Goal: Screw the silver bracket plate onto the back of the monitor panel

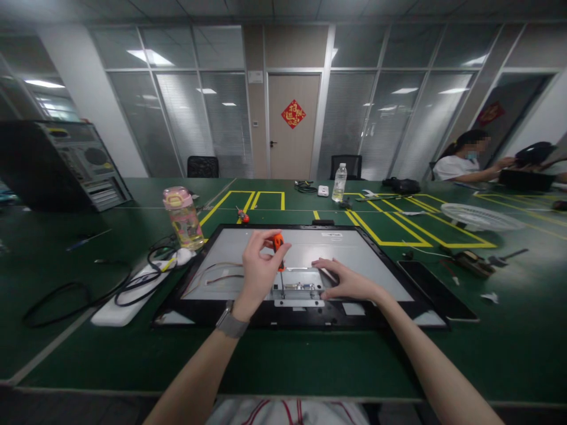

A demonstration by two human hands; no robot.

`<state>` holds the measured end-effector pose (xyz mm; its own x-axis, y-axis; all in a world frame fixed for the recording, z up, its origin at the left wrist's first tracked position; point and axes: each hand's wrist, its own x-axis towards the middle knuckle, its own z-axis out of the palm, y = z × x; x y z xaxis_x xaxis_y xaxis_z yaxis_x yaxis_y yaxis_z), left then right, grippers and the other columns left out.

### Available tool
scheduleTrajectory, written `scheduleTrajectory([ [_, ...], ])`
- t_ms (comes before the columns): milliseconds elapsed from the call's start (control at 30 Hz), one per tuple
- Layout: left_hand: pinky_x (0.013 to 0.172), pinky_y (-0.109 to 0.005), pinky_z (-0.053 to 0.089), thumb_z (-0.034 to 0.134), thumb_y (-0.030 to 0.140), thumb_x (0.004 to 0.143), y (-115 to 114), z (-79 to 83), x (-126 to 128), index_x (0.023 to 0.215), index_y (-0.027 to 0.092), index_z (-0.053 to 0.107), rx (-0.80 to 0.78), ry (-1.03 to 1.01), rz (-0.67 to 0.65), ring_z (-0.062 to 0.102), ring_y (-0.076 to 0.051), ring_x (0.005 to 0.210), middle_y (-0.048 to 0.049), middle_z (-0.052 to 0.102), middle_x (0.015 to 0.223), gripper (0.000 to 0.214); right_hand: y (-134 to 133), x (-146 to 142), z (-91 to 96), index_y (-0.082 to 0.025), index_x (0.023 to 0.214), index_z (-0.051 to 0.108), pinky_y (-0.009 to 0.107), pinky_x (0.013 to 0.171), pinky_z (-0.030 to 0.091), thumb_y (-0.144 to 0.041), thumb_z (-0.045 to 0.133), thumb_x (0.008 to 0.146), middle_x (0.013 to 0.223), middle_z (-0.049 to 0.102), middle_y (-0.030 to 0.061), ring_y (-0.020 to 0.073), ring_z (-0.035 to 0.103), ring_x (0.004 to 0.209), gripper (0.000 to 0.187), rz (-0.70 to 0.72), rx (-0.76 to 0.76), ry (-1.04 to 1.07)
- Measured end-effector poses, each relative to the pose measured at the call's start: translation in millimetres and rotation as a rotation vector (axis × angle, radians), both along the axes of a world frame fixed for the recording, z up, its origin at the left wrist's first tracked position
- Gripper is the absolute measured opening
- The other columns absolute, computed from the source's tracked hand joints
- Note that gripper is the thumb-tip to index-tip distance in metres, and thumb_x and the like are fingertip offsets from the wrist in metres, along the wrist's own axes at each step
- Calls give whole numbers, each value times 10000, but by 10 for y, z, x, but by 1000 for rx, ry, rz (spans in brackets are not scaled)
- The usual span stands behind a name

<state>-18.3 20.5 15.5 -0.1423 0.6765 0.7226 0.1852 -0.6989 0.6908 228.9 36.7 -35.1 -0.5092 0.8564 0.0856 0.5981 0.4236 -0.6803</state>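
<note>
An opened monitor panel (367, 268), grey metal back up in a black frame, lies before me on the green table. Near its middle sits a metal bracket (305, 276) with small connectors. My left hand (261, 265) pinches the orange and black handle of a screwdriver (279, 243), held upright. Its shaft points down to the left part of the bracket; the tip's exact contact is hard to make out. My right hand (348, 280), fingers spread, rests at the bracket's right side. Thin wires (217, 274) run over the panel left of my left hand.
Left of the panel are a white power strip (117, 310) with black cables, a pink-lidded bottle (185, 221) and a computer case (66, 165). A black phone-like slab (436, 289) lies right. Behind stand a water bottle (339, 183) and a red-tipped tool (243, 216). A person (465, 159) sits far right.
</note>
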Motion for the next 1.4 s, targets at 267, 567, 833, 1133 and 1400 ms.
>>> scheduleTrajectory([
  [267,472,-167,534,685,289,788,63,102,-168,1019,202,631,92,-143,207,571,-122,746,-27,524,937,252,-215,-438,87,-251,960,677,501,1036,392,-266,627,851,1197,591,82,254,551,1144,121,-40,536,213],
  [567,498,-191,539,682,311,792,192,134,-343,1013,171,598,87,-327,283,597,-81,624,-25,586,947,275,-381,-824,44,-231,884,717,537,1020,407,-164,565,873,1070,616,93,242,570,1045,167,172,785,-121],
  [833,457,-177,539,683,324,799,170,124,-309,1012,177,594,62,-311,244,616,-88,633,-18,554,927,274,-408,-810,83,-239,1019,703,538,1043,391,-181,553,882,1169,594,109,266,536,1137,212,188,784,-244],
  [1133,445,-179,537,693,341,787,141,118,-264,1019,181,605,23,-328,185,609,-96,625,-13,556,879,295,-504,-837,182,-201,1062,696,531,1109,332,-254,495,929,1327,569,106,282,511,1217,247,239,911,-424],
  [1400,471,-169,541,657,309,817,66,76,-173,1039,195,618,50,-164,173,582,-118,733,-49,547,990,253,-498,-827,177,-226,1090,689,539,1127,312,-247,509,922,1408,513,55,286,464,1276,247,241,915,-418],
])
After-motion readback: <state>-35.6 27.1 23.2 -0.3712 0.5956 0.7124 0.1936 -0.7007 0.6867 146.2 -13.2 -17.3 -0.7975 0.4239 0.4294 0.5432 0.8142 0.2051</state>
